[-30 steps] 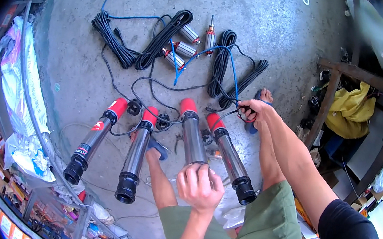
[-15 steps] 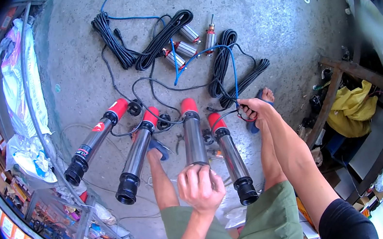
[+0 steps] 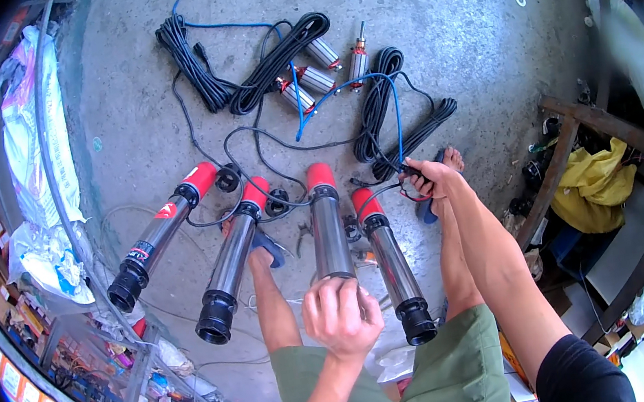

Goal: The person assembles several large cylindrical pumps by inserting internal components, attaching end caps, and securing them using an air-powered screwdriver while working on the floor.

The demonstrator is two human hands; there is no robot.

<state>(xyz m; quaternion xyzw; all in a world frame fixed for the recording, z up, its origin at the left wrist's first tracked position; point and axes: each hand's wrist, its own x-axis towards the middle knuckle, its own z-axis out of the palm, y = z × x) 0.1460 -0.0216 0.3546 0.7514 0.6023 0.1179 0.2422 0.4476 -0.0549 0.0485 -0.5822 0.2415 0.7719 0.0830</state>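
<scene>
Several long metal cylinders with red caps lie side by side before me, like tubular submersible pumps. My left hand is closed over the near end of one metal cylinder, whose near rim it hides. Just right of it is another cylinder with a black ribbed end; to the left are two more, a nearer one and an outer one. My right hand pinches the end of a blue cable beside thin black and red wires. The exact joint is hidden by my fingers.
Coiled black cables lie ahead on the concrete floor, beside several motor armatures. Pliers and loose black fittings sit between the cylinders. A metal frame with a yellow sack is at right; cluttered shelving stands at left.
The whole view has shifted slightly. Both hands keep their holds, and the cylinders and cables stay in place.
</scene>
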